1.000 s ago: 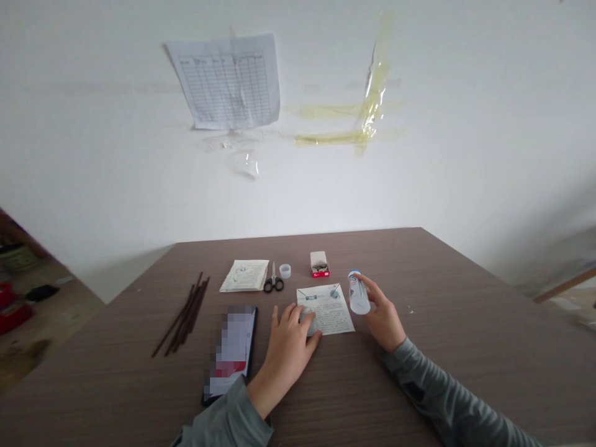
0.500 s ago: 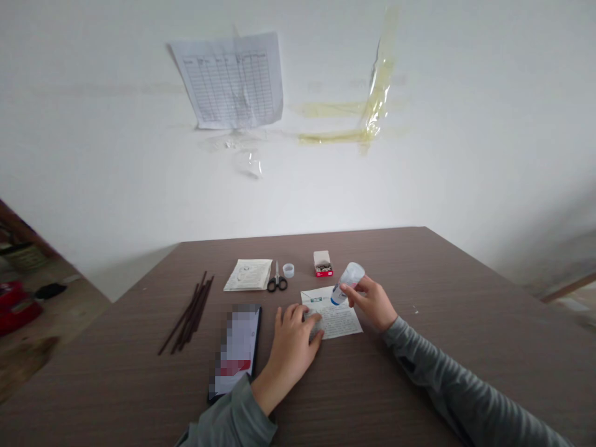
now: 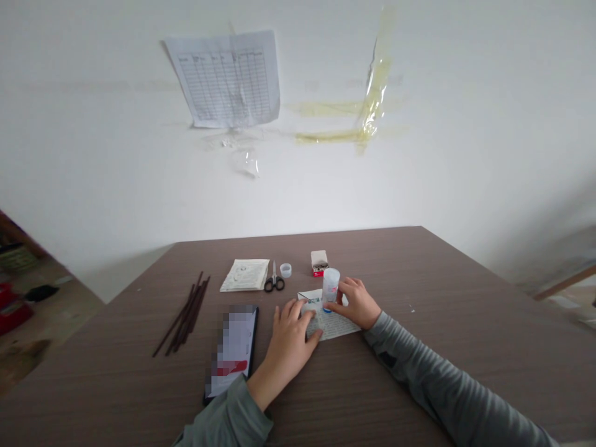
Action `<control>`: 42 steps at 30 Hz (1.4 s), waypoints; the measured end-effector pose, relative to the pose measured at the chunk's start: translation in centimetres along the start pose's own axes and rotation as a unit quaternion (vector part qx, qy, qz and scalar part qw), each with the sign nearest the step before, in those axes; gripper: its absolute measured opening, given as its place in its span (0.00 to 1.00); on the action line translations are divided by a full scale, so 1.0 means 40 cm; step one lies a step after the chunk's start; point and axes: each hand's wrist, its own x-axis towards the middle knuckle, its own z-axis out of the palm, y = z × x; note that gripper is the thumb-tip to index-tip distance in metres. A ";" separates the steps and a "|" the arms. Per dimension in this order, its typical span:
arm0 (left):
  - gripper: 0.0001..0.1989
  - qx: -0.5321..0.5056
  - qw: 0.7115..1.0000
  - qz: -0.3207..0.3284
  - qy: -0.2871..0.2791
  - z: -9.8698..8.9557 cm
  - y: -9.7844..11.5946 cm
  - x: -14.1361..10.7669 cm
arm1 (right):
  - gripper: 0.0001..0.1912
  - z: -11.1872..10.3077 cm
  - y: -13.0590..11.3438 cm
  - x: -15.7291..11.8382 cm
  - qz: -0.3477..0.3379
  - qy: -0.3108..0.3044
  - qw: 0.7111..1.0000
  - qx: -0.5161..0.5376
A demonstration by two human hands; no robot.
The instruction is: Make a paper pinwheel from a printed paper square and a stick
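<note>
A small translucent plastic bottle (image 3: 331,287) with a blue lower end is upright over a printed sheet of paper (image 3: 333,325). My right hand (image 3: 358,304) grips it from the right side, low on its body. Whether the blue end touches the paper, I cannot tell. My left hand (image 3: 291,341) lies flat with fingers spread, its fingertips on the left edge of the sheet. Part of the paper is hidden beneath those fingers and behind the bottle.
Behind the sheet are a small red-and-white box (image 3: 320,263) of small dark pieces, a white cap (image 3: 285,270), black-handled scissors (image 3: 274,280) and folded paper (image 3: 245,275). Several thin brown sticks (image 3: 189,316) lie at left, near a phone (image 3: 233,347). A wall (image 3: 298,198) rises behind the table.
The bottle has gone from tilted to upright and moved left and slightly down, with my right hand still around it. My left hand stays on the paper's edge.
</note>
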 end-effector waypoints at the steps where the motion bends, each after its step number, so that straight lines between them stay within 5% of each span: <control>1: 0.16 -0.001 1.000 0.002 -0.009 0.001 0.000 0.001 | 0.30 -0.002 0.002 -0.002 -0.004 -0.010 1.000 -0.006; 8: 0.31 0.001 0.999 0.003 -0.047 -0.001 0.013 -0.001 | 0.25 0.003 0.013 -0.007 -0.024 -0.001 1.000 -0.010; 13: 0.31 0.002 0.999 0.003 -0.039 -0.004 0.011 -0.003 | 0.26 0.005 0.000 -0.009 -0.018 0.029 0.999 -0.005; 27: 0.32 0.000 0.999 -0.007 -0.037 -0.001 0.006 0.003 | 0.23 0.006 0.006 -0.010 -0.026 -0.027 0.999 -0.013; 42: 0.31 0.043 0.997 -0.021 -0.062 -0.007 -0.003 0.006 | 0.22 0.024 0.048 -0.012 -0.049 -0.012 0.997 -0.058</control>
